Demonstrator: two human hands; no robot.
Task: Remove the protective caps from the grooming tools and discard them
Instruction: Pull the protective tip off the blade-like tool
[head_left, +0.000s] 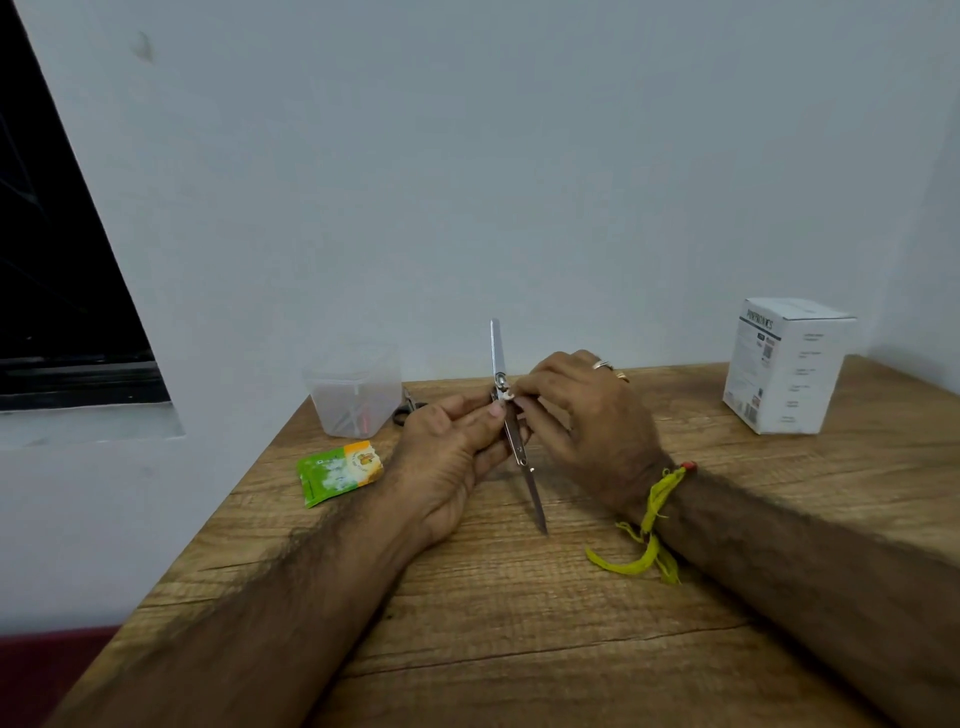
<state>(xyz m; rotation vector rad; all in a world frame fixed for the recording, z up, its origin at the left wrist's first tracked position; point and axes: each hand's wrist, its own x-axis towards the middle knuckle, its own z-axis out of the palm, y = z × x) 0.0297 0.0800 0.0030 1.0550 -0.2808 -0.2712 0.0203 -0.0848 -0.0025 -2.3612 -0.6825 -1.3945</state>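
Observation:
A metal nail clipper (511, 431) is held upright over the middle of the wooden table (571, 623). Its lever sticks up and a thin file blade hangs down toward the tabletop. My left hand (452, 452) grips the clipper's body from the left, thumb against its upper part. My right hand (582, 421) pinches a small pale piece at the clipper's head with thumb and fingertips. Whether that piece is a cap cannot be told.
A clear plastic container (356, 389) stands at the table's far left edge, with small dark scissors (408, 410) beside it. A green and orange sachet (337, 470) lies near the left edge. A white carton (789, 364) stands at the far right. A wall rises behind.

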